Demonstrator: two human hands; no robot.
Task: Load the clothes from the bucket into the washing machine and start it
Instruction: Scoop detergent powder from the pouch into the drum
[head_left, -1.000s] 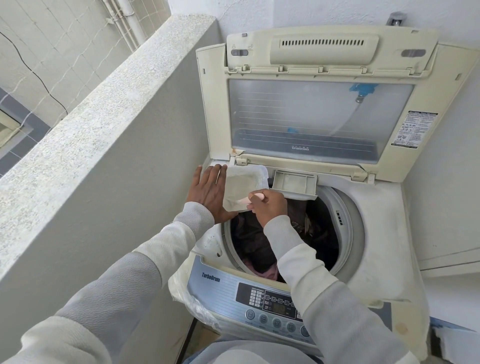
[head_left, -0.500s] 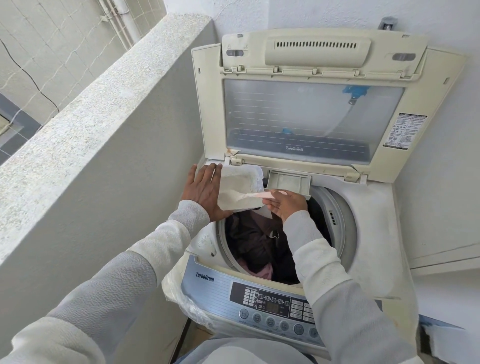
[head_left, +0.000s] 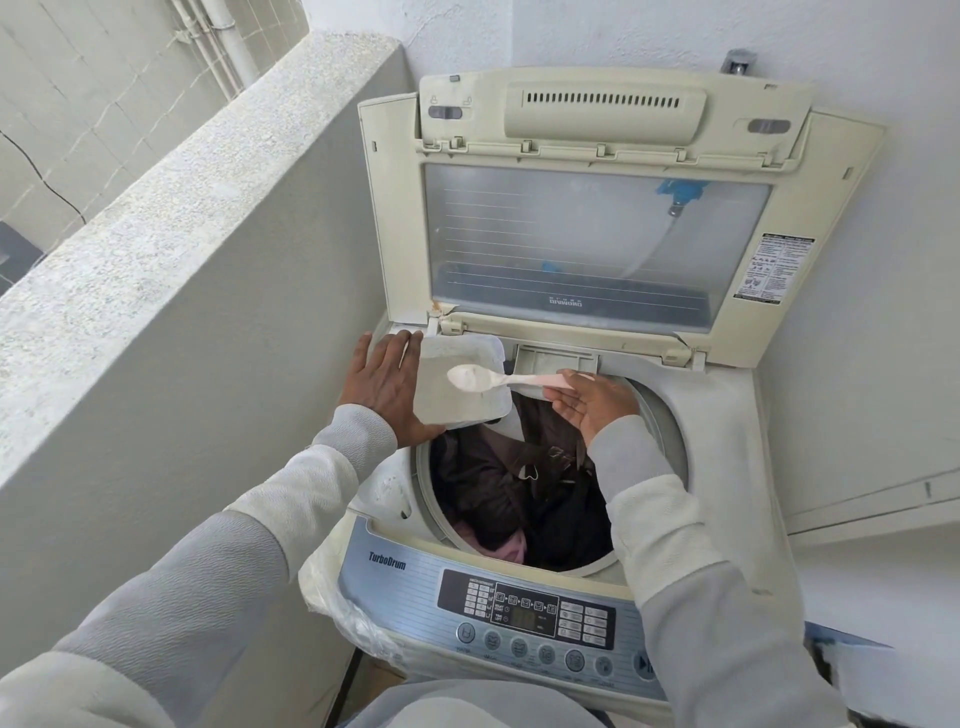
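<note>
A top-loading washing machine (head_left: 727, 467) stands with its lid (head_left: 587, 208) raised. Dark clothes (head_left: 519, 493) fill its drum, with a bit of pink cloth low at the front. My left hand (head_left: 384, 384) holds a white rectangular detergent tub (head_left: 457, 400) at the drum's back left rim, fingers along its left side. My right hand (head_left: 592, 400) holds the handle of a pink spoon (head_left: 498, 378), palm turned up. The spoon's bowl is heaped with white powder and hangs over the tub.
The control panel (head_left: 524, 613) with buttons and a dark display runs along the machine's front. A grey concrete parapet wall (head_left: 182, 249) stands close on the left. A white wall is behind and to the right. An open detergent drawer slot (head_left: 556, 358) sits behind the drum.
My right hand has turned palm up and lifted the spoon out of the tub, now loaded with powder. The left hand keeps holding the tub in place.
</note>
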